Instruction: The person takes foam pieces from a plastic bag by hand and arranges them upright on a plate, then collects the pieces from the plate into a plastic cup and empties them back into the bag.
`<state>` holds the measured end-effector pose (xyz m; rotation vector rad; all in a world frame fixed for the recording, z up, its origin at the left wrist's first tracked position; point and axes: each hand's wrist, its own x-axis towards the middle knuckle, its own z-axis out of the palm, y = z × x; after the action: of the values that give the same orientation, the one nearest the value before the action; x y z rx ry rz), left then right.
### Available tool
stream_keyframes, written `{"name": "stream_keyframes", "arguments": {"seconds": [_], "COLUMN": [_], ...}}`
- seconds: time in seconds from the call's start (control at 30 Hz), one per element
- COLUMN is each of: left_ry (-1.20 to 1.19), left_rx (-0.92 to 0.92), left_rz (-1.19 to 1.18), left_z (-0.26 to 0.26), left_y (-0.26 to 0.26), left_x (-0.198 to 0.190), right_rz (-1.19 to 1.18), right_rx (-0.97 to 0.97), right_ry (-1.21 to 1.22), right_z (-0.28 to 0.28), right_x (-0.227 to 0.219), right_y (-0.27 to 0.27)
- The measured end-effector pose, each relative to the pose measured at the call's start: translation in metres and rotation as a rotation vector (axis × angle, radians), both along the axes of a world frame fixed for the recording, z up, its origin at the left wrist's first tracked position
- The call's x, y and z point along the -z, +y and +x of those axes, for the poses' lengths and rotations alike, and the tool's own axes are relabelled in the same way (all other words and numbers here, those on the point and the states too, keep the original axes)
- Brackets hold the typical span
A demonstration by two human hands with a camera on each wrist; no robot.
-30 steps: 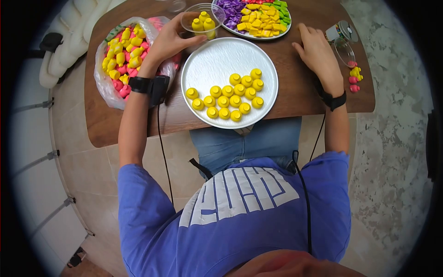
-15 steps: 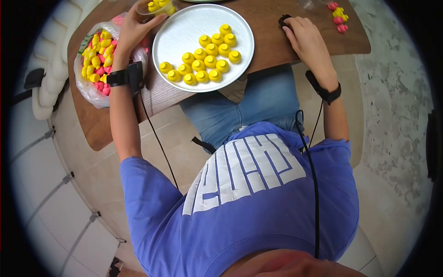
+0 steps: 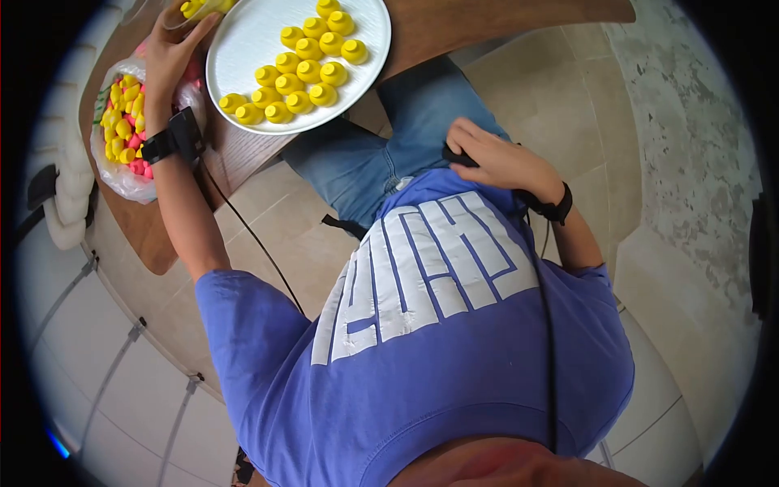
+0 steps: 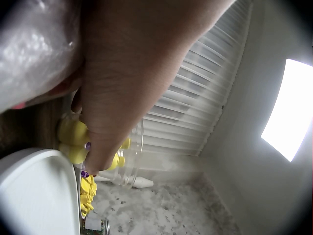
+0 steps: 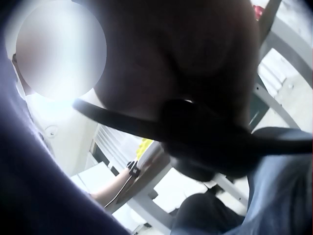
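Observation:
In the head view my left hand (image 3: pixel 169 58) is at the upper left, thumb and fingers round a clear plastic cup (image 4: pixel 133 164) of yellow bottle-shaped pieces. Beside it lies a round white tray (image 3: pixel 243 50), with several yellow knobbed pieces (image 3: pixel 308 71) standing on it in rows. My right hand (image 3: pixel 507 161) is over the lap, off the table, fingers curled round a small black object (image 3: pixel 460 157). The right wrist view shows this object dark, with a band-like length stretching to both sides; its kind I cannot tell.
A plastic bag (image 3: pixel 134 188) full of yellow and pink pieces stands left of the tray, by the left forearm. The table's edge (image 3: pixel 527 20) runs above the lap. A black cable (image 3: pixel 256 235) hangs from the left wrist. Yellow wrapped pieces (image 4: pixel 88 193) appear beyond the tray.
My right hand has come from the table's right side down to the lap, with the black object in it. The head view has shifted, so table and tray sit higher and further left.

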<state>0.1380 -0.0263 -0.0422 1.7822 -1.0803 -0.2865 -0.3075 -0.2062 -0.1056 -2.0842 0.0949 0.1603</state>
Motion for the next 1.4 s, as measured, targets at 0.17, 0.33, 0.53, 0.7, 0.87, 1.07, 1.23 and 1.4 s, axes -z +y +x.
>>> {"name": "stream_keyframes", "arguments": {"seconds": [0.17, 0.33, 0.53, 0.7, 0.87, 1.07, 1.23, 1.4], "left_ry": [-0.091, -0.075, 0.027, 0.021, -0.045, -0.026, 0.014, 0.031], "left_rx": [-0.067, -0.074, -0.124, -0.015, -0.053, -0.041, -0.023, -0.001], "left_rz": [0.045, 0.062, 0.146, -0.022, 0.040, 0.047, 0.039, 0.009], "left_z": [0.003, 0.002, 0.007, 0.019, 0.021, 0.021, 0.025, 0.020], "left_y": [0.006, 0.001, 0.004, 0.008, 0.013, 0.016, 0.017, 0.015], "left_x": [0.000, 0.001, 0.000, 0.011, 0.005, 0.006, 0.007, 0.002], "right_rz": [-0.093, -0.124, -0.058, -0.145, -0.051, -0.060, -0.170, -0.508], "right_rx": [-0.064, -0.171, 0.124, 0.213, 0.160, 0.093, 0.263, 0.195], "right_ry": [0.262, 0.582, 0.269, 0.115, 0.158, 0.223, 0.155, 0.472], "right_z": [-0.043, -0.083, -0.044, -0.039, -0.053, -0.072, -0.057, -0.049], "right_x": [-0.008, -0.001, 0.002, 0.026, 0.021, 0.037, 0.042, 0.009], "right_y": [-0.039, -0.066, -0.044, -0.035, -0.030, -0.015, -0.011, -0.014]}}
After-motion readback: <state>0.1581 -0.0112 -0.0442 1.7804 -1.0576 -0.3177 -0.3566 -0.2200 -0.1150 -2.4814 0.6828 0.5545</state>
